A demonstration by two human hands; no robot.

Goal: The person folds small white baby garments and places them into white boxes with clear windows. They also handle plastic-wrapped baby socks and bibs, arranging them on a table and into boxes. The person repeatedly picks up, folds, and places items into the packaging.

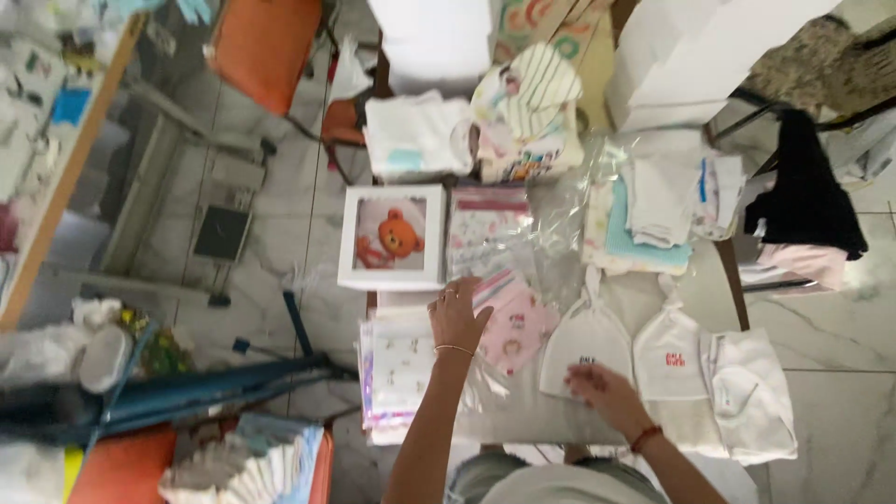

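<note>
The left hand (457, 315) lies flat with fingers spread on a pink cloth (511, 322) near the middle of the table (523, 411), gripping nothing. The fingertips reach to the edge of the white box (392, 238), which has a window showing an orange bear (399, 239). A thin bracelet sits on that wrist.

The right hand (602, 392) rests palm down near the table's near edge, on the lower part of a white hat (586, 341) with a knotted top. Its fingers are loosely open and clamp nothing. A red band circles that wrist.

A second white hat (670, 353) lies just beside the first, toward the right edge, and a folded white garment (751, 392) touches it at the near right corner. At the near left corner sits a stack of printed sheets (399, 373) in plastic, just beside the left forearm.

Beyond the pink cloth lies a patterned pack (487, 229) in clear wrap, just right of the box. Further right, toward the right edge, is a pile of folded cloths (653, 215), white and pale blue. At the far edge stand a white folded stack (415, 135) and a striped bundle (532, 112).

A black garment (803, 196) hangs off a chair past the right edge. An orange chair (266, 47) stands on the floor beyond the far left corner.
</note>
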